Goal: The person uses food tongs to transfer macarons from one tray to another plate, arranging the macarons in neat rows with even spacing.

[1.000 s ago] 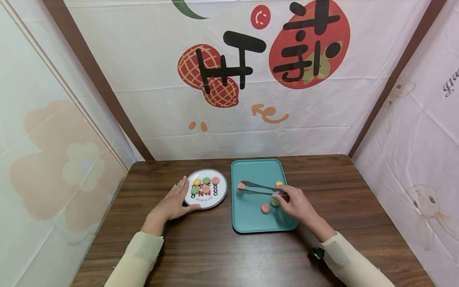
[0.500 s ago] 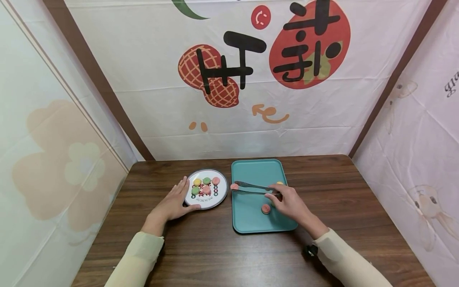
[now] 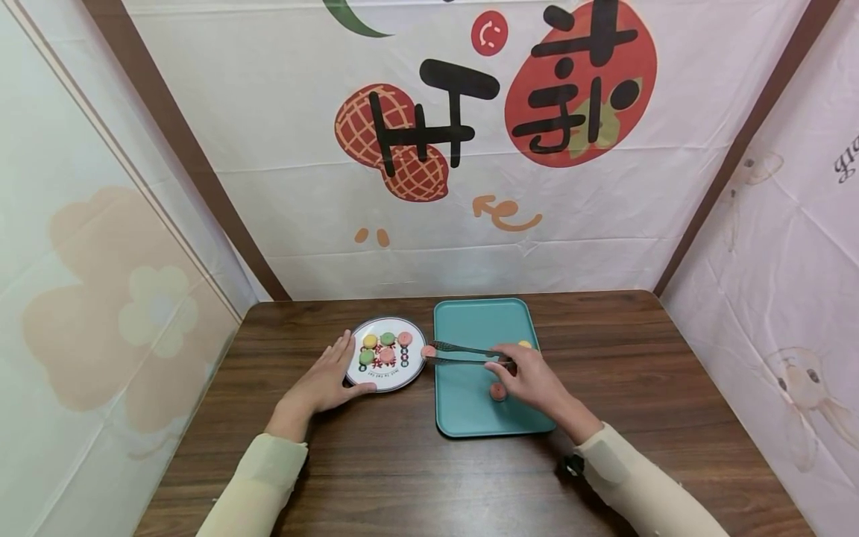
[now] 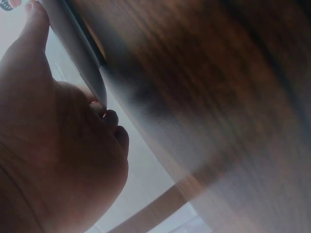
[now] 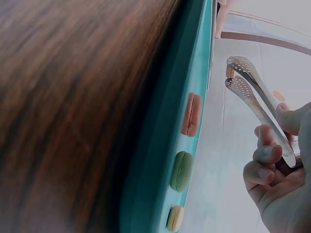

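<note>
In the head view my right hand (image 3: 532, 379) grips metal tongs (image 3: 463, 361), whose perforated tips pinch a pink macaron (image 3: 428, 351) at the gap between plate and tray. The right wrist view shows the tongs (image 5: 257, 104) raised above the tray, fingers and thumb curled round their rear part. My left hand (image 3: 322, 380) rests against the left edge of a white plate (image 3: 400, 379), thumb along the near rim, fingers extended. Several yellow, green and pink macarons lie on that plate. On the teal tray (image 3: 470, 410) sit a pink macaron (image 5: 192, 114), a green macaron (image 5: 181, 171) and a yellow macaron (image 5: 175, 218).
Plate and tray stand side by side on a brown wooden table (image 3: 376, 470). A printed white cloth (image 3: 322, 261) hangs behind the table, and further cloths flank it on both sides. A black band (image 3: 573, 466) shows at the right wrist.
My right hand has moved left with the tongs, carrying the pink macaron from above the tray to the plate's right edge. The left hand stays at the plate.
</note>
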The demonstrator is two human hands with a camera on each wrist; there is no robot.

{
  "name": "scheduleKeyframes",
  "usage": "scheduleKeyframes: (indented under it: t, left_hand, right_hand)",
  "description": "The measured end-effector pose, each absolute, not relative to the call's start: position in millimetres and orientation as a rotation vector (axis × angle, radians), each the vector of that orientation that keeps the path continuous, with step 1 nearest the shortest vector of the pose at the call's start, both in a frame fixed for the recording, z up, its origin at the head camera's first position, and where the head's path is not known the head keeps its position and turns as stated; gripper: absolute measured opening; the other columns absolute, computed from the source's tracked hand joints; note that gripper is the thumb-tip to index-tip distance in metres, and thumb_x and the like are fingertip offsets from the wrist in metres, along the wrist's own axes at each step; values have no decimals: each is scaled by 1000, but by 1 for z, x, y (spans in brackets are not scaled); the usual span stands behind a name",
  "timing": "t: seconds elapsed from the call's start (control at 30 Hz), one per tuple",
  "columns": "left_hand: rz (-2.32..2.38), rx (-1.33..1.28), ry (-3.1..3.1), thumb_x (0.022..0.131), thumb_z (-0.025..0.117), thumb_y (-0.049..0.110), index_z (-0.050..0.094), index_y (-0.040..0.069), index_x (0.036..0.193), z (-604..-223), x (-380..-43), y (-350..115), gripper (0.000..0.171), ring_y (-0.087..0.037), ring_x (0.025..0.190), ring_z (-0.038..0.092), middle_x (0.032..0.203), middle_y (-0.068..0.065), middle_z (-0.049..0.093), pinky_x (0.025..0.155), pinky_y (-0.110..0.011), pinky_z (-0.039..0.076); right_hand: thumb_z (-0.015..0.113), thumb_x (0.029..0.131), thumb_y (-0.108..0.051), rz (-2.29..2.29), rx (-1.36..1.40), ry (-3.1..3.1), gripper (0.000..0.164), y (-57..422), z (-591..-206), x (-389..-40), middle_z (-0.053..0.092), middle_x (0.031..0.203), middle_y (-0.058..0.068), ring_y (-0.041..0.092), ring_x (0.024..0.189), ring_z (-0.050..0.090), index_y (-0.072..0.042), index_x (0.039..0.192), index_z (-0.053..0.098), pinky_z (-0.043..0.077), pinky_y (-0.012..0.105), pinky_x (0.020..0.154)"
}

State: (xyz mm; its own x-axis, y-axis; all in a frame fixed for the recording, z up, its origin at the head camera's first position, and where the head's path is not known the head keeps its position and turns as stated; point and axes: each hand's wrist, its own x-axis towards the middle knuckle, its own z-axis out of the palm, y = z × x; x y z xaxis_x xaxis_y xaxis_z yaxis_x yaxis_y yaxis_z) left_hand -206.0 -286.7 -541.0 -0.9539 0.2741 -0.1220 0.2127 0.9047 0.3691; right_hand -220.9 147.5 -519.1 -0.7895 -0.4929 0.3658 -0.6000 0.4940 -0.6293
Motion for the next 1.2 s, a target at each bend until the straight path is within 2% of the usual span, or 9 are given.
scheduleKeyframes:
  t: [0.17,0.27,0.43,0.63,0.97,1.2]
  left_hand:
    - [531,367,2898,95,61,78,8,-5,169,-542,-207,-287,124,-42,165,9,178,-25,4,133,-59,14]
    - [536,366,2899,95,62,77,8,-5,170,-542,-206,-286,124,-41,165,9,178,-25,4,133,-59,14]
    - [535,371,2900,95,62,77,8,-6,169,-540,-206,-286,124,-41,165,9,178,-25,4,133,-59,14]
    - [528,377,2903,95,62,76,9,-6,169,-541,-206,-286,123,-41,165,10,178,-25,5,133,-59,15]
    - [538,409,2915,96,65,72,10,-9,168,-543,-207,-287,122,-42,165,10,177,-27,5,134,-57,14]
    - [536,408,2909,96,65,73,10,-9,168,-542,-207,-288,122,-42,165,10,177,-27,5,134,-57,14]
  right_hand:
    - [74,105,-23,1212,947,-2616,35,140,-520,-222,67,86,-7,1,65,56,3,129,72,56,27,64]
    - [72,106,-26,1229,927,-2655,39,134,-518,-223,65,84,-7,2,64,56,3,132,71,56,28,66]
    - [71,106,-26,1177,893,-2711,39,124,-517,-225,61,82,-7,6,64,51,2,133,71,50,29,64]
    - [73,105,-26,1149,862,-2720,40,114,-518,-226,67,89,-4,7,66,54,3,133,71,51,30,63]
    - [70,107,-30,1133,836,-2794,39,99,-514,-229,65,83,-6,9,58,50,0,132,72,45,29,54]
    - [71,107,-30,1085,822,-2807,39,91,-513,-229,71,90,-2,8,59,51,0,132,72,46,29,54]
